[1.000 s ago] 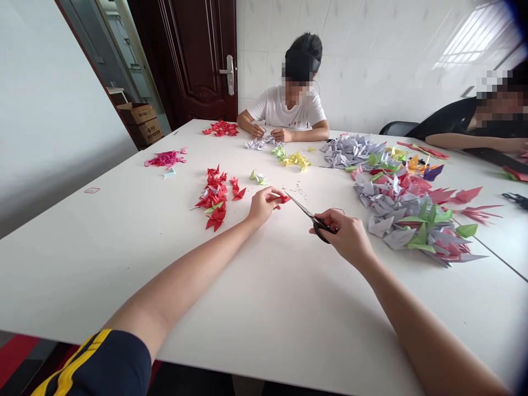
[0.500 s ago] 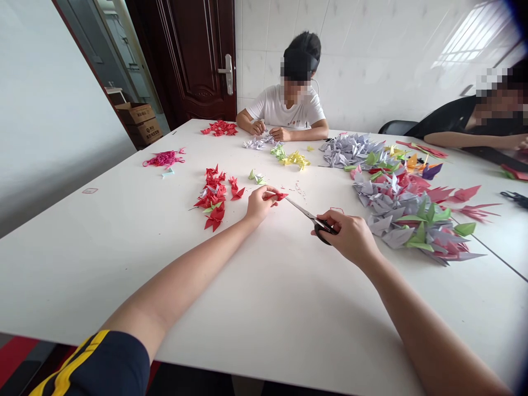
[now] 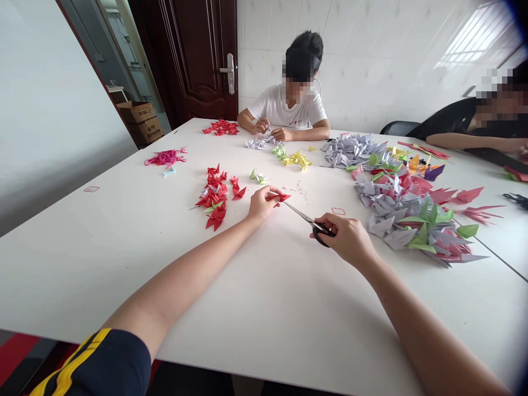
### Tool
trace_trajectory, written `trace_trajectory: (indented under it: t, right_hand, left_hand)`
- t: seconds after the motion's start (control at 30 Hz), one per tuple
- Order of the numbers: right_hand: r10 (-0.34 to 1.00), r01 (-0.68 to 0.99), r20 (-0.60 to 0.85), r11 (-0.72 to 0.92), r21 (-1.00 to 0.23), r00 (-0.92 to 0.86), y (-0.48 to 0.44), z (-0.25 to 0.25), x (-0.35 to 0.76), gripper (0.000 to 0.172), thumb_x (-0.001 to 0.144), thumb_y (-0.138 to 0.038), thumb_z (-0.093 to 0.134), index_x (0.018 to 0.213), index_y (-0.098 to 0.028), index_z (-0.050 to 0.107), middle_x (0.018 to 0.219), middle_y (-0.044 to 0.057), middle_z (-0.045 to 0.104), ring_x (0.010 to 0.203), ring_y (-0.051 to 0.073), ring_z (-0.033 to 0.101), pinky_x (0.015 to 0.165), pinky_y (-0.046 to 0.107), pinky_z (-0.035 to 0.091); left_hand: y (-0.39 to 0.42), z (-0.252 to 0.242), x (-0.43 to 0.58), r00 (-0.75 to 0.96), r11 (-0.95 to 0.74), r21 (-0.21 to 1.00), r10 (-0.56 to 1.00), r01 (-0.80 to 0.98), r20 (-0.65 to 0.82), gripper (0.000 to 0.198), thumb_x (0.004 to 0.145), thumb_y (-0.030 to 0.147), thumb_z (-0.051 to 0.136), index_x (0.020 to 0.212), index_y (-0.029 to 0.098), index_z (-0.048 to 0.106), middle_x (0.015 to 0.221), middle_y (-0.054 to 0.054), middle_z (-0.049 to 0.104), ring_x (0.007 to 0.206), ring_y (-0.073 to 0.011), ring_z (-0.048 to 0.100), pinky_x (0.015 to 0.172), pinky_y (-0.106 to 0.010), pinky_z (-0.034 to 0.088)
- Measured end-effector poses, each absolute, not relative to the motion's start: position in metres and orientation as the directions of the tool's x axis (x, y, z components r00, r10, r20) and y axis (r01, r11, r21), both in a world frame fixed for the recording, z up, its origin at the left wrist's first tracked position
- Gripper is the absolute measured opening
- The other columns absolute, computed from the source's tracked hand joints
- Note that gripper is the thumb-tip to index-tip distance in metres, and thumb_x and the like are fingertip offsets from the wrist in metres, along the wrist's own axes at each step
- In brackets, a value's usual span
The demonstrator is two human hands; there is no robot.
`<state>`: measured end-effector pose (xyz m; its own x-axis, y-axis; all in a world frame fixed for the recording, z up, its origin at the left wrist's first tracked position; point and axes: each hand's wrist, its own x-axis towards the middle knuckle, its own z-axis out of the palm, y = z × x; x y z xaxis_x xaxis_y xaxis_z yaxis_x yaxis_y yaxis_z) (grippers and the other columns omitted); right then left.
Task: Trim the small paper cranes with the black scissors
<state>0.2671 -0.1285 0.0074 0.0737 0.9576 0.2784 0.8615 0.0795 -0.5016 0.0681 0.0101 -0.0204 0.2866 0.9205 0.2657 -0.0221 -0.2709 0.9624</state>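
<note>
Between the fingertips of my left hand (image 3: 263, 204) is a small red folded paper piece (image 3: 284, 197). My right hand (image 3: 346, 234) grips black-handled scissors (image 3: 310, 221), whose blade tips reach the red piece from the right. A pile of red folded paper (image 3: 215, 192) with a few white and green bits lies left of my left hand. Behind the hands sits a small green and white folded piece (image 3: 258, 176). Tiny red scraps (image 3: 300, 190) are scattered on the table just past the scissors.
A large heap of grey, pink and green folded paper (image 3: 412, 203) covers the right side of the white table (image 3: 264, 308). Pink strands (image 3: 165, 158) lie at the left. Across the table a person in white (image 3: 289, 107) handles grey paper; another person leans at the far right.
The scissor blades look more closed than before, with my right hand nearly in the same place. My left hand still holds the red piece. The whole view has shifted very slightly.
</note>
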Motion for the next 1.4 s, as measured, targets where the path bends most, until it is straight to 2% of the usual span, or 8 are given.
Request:
trace_trajectory:
  t: [0.3, 0.57, 1.1, 1.4]
  right_hand:
    - [0.96, 0.85, 0.275, 0.099, -0.517, 0.055, -0.1311, 0.0094, 0.2652, 0.021, 0.072, -0.037, 0.065, 0.088, -0.024, 0.067, 0.063, -0.001, 0.062, 0.056, 0.014, 0.052, 0.051, 0.023, 0.036]
    - [0.956, 0.843, 0.289, 0.112, -0.526, 0.053, -0.1295, 0.008, 0.2659, 0.022, 0.073, -0.038, 0.065, 0.089, -0.023, 0.067, 0.063, 0.0, 0.063, 0.055, 0.014, 0.053, 0.051, 0.024, 0.036]
    - [0.957, 0.853, 0.282, 0.094, -0.513, 0.064, -0.1275, 0.0047, 0.2677, 0.023, 0.071, -0.039, 0.068, 0.088, -0.024, 0.068, 0.064, -0.001, 0.06, 0.055, 0.014, 0.051, 0.051, 0.024, 0.036]
    - [0.962, 0.825, 0.257, 0.069, -0.561, 0.095, -0.1288, 0.0071, 0.2662, 0.021, 0.071, -0.034, 0.066, 0.09, -0.025, 0.067, 0.065, -0.002, 0.063, 0.056, 0.014, 0.052, 0.053, 0.025, 0.039]
  left_hand:
    - [0.0031, -0.0115, 0.0676, 0.273, -0.254, 0.967, 0.931, 0.011, 0.242, 0.008, 0.076, 0.019, 0.063, 0.083, 0.016, 0.063, 0.077, -0.003, 0.069, 0.062, -0.0112, 0.062, 0.065, -0.024, 0.049]
    - [0.0046, -0.0134, 0.0674, 0.272, -0.248, 0.969, 0.932, -0.008, 0.24, 0.011, 0.075, 0.022, 0.067, 0.084, 0.017, 0.064, 0.078, -0.004, 0.069, 0.062, -0.0106, 0.062, 0.064, -0.024, 0.049]
    - [0.0051, -0.0139, 0.0666, 0.286, -0.262, 0.965, 0.925, 0.004, 0.25, 0.009, 0.077, 0.015, 0.061, 0.085, 0.016, 0.064, 0.079, -0.004, 0.069, 0.062, -0.0108, 0.063, 0.065, -0.024, 0.049]
    - [0.0043, -0.0135, 0.0663, 0.284, -0.254, 0.967, 0.928, 0.007, 0.242, 0.008, 0.078, 0.015, 0.06, 0.085, 0.016, 0.063, 0.079, -0.004, 0.069, 0.062, -0.0113, 0.062, 0.065, -0.025, 0.049]
